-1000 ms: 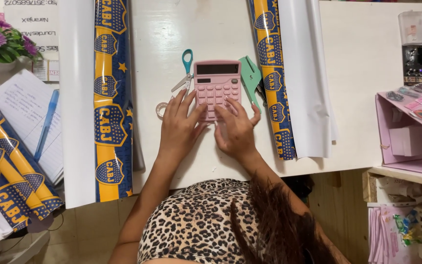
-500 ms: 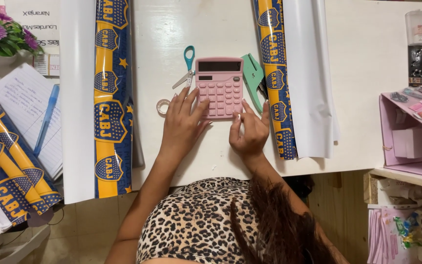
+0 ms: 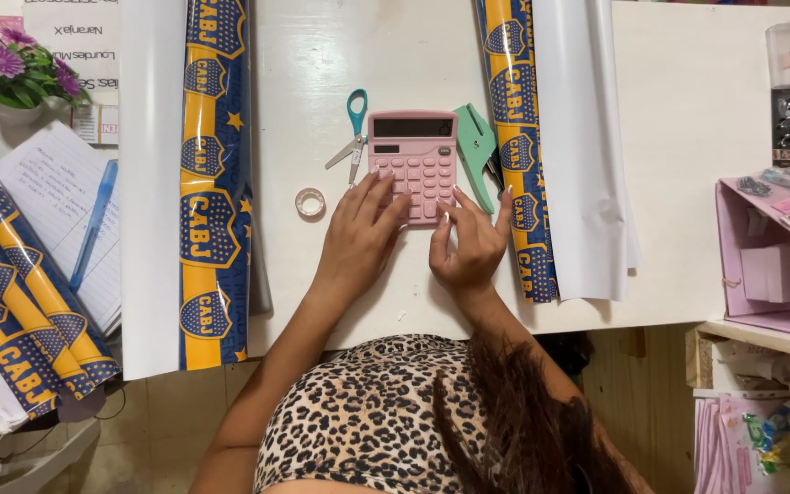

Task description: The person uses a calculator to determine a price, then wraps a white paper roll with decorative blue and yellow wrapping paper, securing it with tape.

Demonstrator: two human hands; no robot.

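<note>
A pink calculator point(image 3: 411, 151) lies flat in the middle of the white table point(image 3: 688, 137). My left hand point(image 3: 358, 233) rests at its lower left corner, fingers spread and touching the edge of the keypad. My right hand point(image 3: 470, 242) sits at the lower right corner, fingers curled, one fingertip on the bottom keys. Neither hand grips anything. Scissors point(image 3: 353, 128) with teal handles lie just left of the calculator, a green hole punch point(image 3: 477, 151) just right of it, and a small roll of clear tape point(image 3: 310, 201) near my left hand.
Blue and yellow crested paper sheets point(image 3: 212, 174) run down the table on both sides of the calculator, with more rolls point(image 3: 20, 311) at far left. A notebook with a blue pen point(image 3: 93, 224), a flower pot point(image 3: 11, 78) and a pink box point(image 3: 774, 265) stand at the edges.
My right hand has slid from the calculator's middle keys down to its lower right corner. My left hand has stayed at the lower left corner.
</note>
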